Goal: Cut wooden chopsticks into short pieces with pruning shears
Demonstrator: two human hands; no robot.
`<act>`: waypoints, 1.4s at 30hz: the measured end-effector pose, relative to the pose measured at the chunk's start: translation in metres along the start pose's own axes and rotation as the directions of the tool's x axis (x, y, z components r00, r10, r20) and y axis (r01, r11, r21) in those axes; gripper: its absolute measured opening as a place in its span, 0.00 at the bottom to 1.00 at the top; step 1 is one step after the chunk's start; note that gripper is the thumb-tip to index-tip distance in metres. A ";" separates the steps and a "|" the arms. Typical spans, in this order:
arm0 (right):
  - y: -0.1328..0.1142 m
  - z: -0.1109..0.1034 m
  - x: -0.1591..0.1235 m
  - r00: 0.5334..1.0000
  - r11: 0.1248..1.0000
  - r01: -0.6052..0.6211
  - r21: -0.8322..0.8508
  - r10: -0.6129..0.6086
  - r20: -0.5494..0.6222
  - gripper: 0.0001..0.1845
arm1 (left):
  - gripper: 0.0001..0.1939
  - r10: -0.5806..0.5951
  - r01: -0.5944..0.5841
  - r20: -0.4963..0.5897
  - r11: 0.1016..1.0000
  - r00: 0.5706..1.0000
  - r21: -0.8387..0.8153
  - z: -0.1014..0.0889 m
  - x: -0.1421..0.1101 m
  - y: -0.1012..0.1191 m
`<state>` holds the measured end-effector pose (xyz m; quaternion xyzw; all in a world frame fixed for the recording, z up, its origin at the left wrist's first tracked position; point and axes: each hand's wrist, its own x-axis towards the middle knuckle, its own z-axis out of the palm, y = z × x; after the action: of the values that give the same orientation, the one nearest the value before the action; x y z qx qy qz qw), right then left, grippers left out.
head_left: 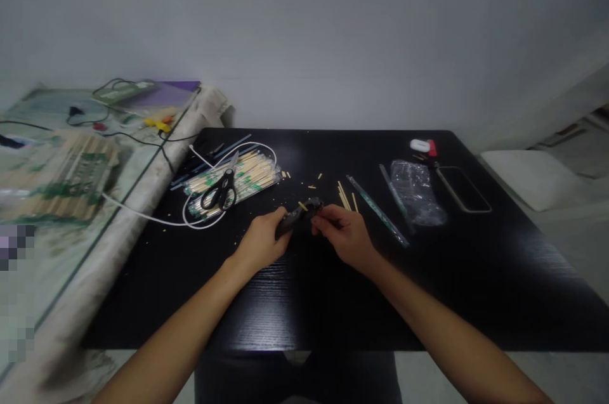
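Observation:
My left hand (262, 236) is closed around a dark, elongated object (295, 219) above the table's middle; its kind does not show clearly. A short pale stick piece (303, 206) shows at its upper part. At the object's right end, the fingers of my right hand (343, 233) are pinched together, and whatever is between them is too small to name. Just beyond my right hand lie several thin wooden sticks (344, 196). Short cut stick pieces (286, 174) are scattered on the black table (304, 290).
Black-handled scissors (223, 188) rest on packs of wrapped chopsticks (252, 177) at the left, circled by a white cable (166, 222). Clear wrappers (416, 191) and a phone-shaped object (464, 189) lie right. A glass-topped table (52, 264) adjoins on the left.

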<state>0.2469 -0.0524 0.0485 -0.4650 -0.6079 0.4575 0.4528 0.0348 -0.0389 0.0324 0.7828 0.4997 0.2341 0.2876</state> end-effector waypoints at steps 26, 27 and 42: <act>0.017 -0.004 0.007 0.805 0.583 -0.587 0.562 0.343 0.485 0.18 | 0.04 -0.013 0.015 0.148 1.000 0.989 -0.013 -0.015 0.000 -0.001; 0.019 -0.004 0.007 0.808 0.587 -0.584 0.562 0.349 0.475 0.18 | 0.04 -0.019 0.022 0.151 1.000 0.988 -0.014 -0.015 0.000 -0.001; 0.022 0.000 0.006 0.958 0.871 -0.271 0.410 0.202 0.205 0.22 | 0.05 -0.104 0.091 0.190 0.993 0.976 0.077 -0.014 0.002 -0.003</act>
<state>0.2496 -0.0433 0.0274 -0.3863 -0.4623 0.6681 0.4365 0.0246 -0.0328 0.0406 0.7858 0.5147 0.1253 0.3192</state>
